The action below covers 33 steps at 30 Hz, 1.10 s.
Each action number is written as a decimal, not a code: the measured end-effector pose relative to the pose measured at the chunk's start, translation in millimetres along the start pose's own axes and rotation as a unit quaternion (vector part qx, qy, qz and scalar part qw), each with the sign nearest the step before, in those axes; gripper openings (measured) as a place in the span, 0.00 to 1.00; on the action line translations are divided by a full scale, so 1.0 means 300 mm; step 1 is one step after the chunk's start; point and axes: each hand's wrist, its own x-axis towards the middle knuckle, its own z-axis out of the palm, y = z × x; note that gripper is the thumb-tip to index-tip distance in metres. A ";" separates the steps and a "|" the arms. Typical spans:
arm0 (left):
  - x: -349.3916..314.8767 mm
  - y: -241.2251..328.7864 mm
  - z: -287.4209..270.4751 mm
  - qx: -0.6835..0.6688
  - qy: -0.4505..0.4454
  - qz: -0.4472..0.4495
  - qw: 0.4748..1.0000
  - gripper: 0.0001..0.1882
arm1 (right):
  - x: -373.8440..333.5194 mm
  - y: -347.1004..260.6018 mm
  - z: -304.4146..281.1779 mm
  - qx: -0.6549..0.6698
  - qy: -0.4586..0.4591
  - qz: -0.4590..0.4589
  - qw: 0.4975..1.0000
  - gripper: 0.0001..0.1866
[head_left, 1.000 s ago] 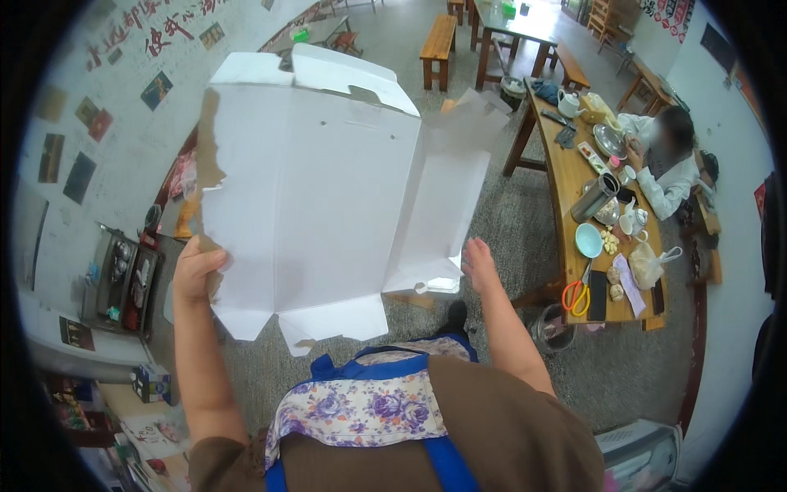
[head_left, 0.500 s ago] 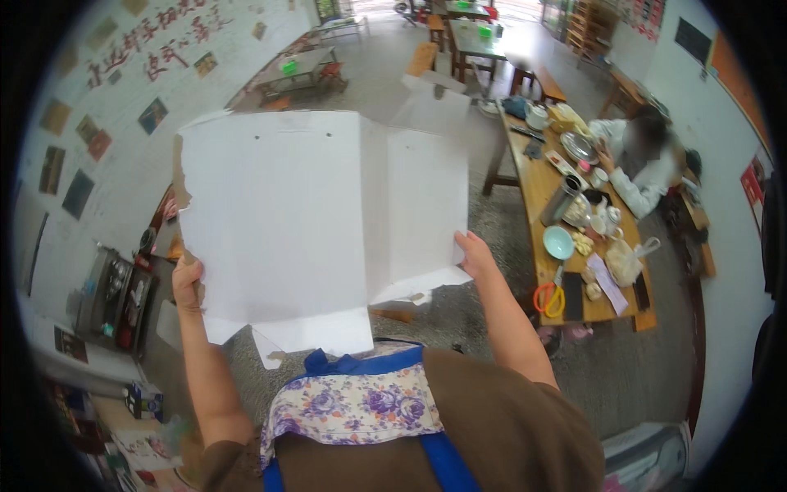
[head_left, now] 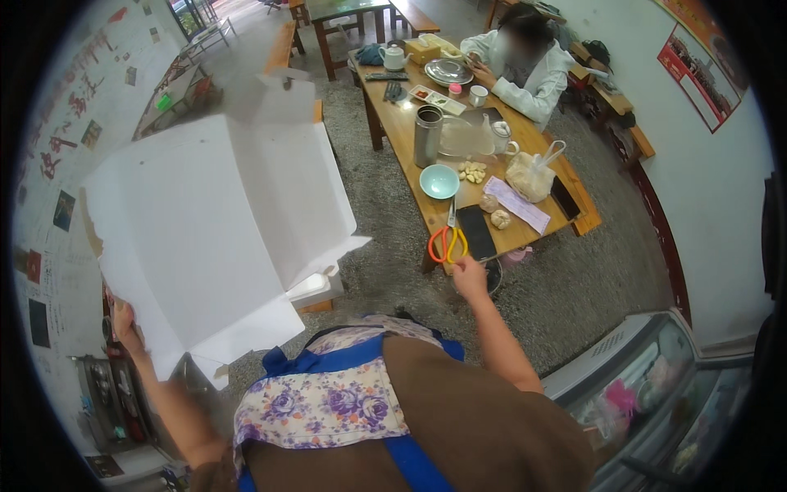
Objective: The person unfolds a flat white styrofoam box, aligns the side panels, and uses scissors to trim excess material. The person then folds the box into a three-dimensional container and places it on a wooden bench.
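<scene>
My left hand [head_left: 127, 324] grips the left edge of a large, opened-out white cardboard sheet [head_left: 188, 238]. Its creased panels have torn brown edges, and it hangs tilted at my left. My right hand [head_left: 470, 279] is at the table's near edge, its fingers closed at the yellow loop of a pair of scissors [head_left: 447, 243] with one orange and one yellow handle. The scissors lie with their blades toward a light blue bowl [head_left: 439, 181]. Beside them are a dark flat slab [head_left: 475, 233], two garlic bulbs [head_left: 500, 219] and a pile of peeled cloves [head_left: 472, 171].
On the wooden table [head_left: 410, 156] stand a steel tumbler [head_left: 428, 135], a white teapot [head_left: 502, 136], a knotted plastic bag [head_left: 531, 175] and a lidded metal dish [head_left: 448, 72]. A person in white [head_left: 525, 70] sits at its far right side. A glass-topped freezer [head_left: 623, 394] stands at my right.
My right hand has let go of the cardboard and moved right to the scissors. The cardboard, now in my left hand alone, has swung left and tilted. The view has turned toward the table.
</scene>
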 end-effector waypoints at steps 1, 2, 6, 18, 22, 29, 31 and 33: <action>-0.001 -0.029 0.045 -0.028 0.004 -0.002 1.000 0.31 | 0.023 0.051 -0.031 -0.043 0.030 0.022 0.998 0.12; -0.019 -0.044 0.098 -0.052 0.011 -0.004 0.999 0.31 | 0.049 0.050 -0.043 -0.059 0.034 0.008 0.998 0.13; -0.071 -0.133 0.237 -0.111 0.067 0.007 0.992 0.31 | 0.169 -0.041 0.024 -0.132 -0.008 0.001 0.991 0.17; -0.274 -0.048 0.374 -0.143 0.102 0.049 0.983 0.32 | 0.204 -0.142 0.069 -0.182 -0.107 0.180 0.961 0.36; -0.325 -0.064 0.335 -0.191 0.099 0.056 0.975 0.32 | 0.288 0.111 0.122 -0.061 -0.144 0.185 0.970 0.28; -0.361 -0.014 0.236 -0.205 0.103 0.051 0.972 0.32 | -0.059 -0.219 -0.058 0.169 -0.384 0.058 0.906 0.23; -0.324 0.023 0.254 -0.228 0.111 0.051 0.966 0.32 | -0.137 -0.359 -0.065 0.208 -0.497 -0.001 0.843 0.24; -0.304 0.049 0.237 -0.221 0.098 0.054 0.969 0.32 | -0.198 -0.452 -0.032 0.237 -0.594 -0.082 0.765 0.25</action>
